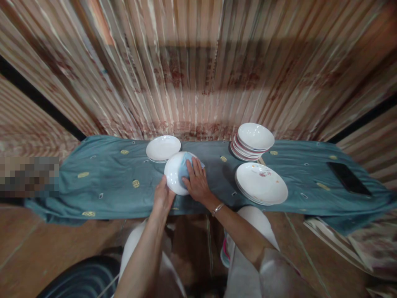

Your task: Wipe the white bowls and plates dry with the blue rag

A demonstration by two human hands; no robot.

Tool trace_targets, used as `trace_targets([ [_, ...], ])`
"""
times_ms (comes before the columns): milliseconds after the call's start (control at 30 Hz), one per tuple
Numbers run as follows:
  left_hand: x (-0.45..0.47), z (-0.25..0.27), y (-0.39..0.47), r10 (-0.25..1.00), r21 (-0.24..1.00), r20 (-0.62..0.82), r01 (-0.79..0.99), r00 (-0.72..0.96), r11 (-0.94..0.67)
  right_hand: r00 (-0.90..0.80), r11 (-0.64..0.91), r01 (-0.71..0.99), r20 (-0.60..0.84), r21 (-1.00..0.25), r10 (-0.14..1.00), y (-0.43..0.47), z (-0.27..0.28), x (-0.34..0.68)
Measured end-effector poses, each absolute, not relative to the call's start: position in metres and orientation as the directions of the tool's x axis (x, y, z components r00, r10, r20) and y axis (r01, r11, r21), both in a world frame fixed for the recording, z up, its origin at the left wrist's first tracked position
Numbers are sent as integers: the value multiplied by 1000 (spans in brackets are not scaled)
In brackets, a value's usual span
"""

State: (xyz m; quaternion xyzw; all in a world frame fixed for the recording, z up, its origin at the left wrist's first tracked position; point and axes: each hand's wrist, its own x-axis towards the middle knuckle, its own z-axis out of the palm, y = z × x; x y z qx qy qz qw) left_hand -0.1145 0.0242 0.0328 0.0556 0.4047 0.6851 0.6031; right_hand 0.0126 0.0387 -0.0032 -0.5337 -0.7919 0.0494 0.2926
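A white bowl (172,174) is held over the near middle of the cloth-covered table. My left hand (161,193) grips its near left rim, fingers partly hidden beneath it. A light blue cloth (183,166) lies against the bowl's surface, with my right hand (196,180) pressing on it. The right fingers are stretched over the cloth, and a bracelet circles that wrist. Just behind the bowl sits a small pile of white plates (163,148). I cannot tell whether the held bowl touches the table.
At the back right stands a stack of white bowls (254,137), some with red rims. Nearer are stacked floral plates (262,183). A black phone (348,178) lies at the right end of the green tablecloth (114,196). A striped curtain (192,74) hangs close behind.
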Motion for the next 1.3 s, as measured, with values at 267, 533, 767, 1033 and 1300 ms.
trace_targets([
  [267, -117, 30, 29, 816, 577, -502, -814, -286, 70, -304, 503, 752, 454, -426, 838, 18, -22, 14],
  [533, -118, 26, 30, 838, 609, -483, -785, -254, 113, -448, 615, 710, 455, -342, 770, 0, -19, 10],
  [767, -108, 28, 26, 924, 696, -314, -715, -220, 66, -504, 652, 729, 482, -208, 717, 18, 11, 10],
  [1033, -99, 28, 25, 954, 716, -257, -693, -154, 81, -291, 493, 814, 518, -308, 805, 50, 40, 31],
  [1300, -102, 24, 27, 940, 704, -292, -705, -176, 87, -29, 389, 750, 561, -535, 827, 80, 17, 53],
])
